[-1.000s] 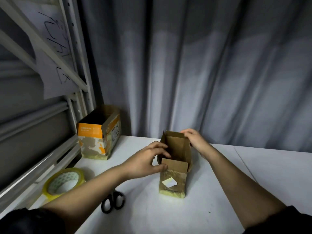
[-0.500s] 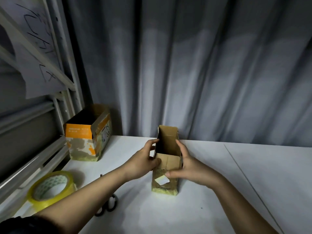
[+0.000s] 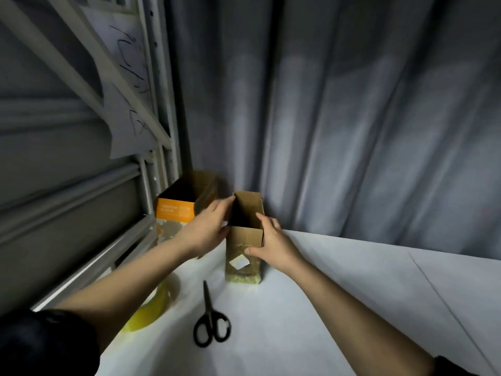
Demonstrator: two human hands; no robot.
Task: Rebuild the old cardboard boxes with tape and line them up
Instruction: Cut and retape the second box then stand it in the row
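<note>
Shifted nearer the orange box (image 3: 176,210) — brown box (image 3: 245,240), gripped by left hand (image 3: 206,232) and right hand (image 3: 273,244).

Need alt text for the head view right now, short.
Both hands, left hand and right hand, hold an open brown box upright on a white table, beside an orange box. Scissors and a yellow tape roll lie nearer.

The left forearm covers most of the yellow tape roll (image 3: 151,308) at lower left. The left hand (image 3: 206,229) hides the lower right of the orange box (image 3: 176,210) and the brown box's (image 3: 245,237) left wall. Handwriting on the paper sheet (image 3: 130,85), upper left, is unreadable. The white label (image 3: 239,262) is too small to read.
</note>
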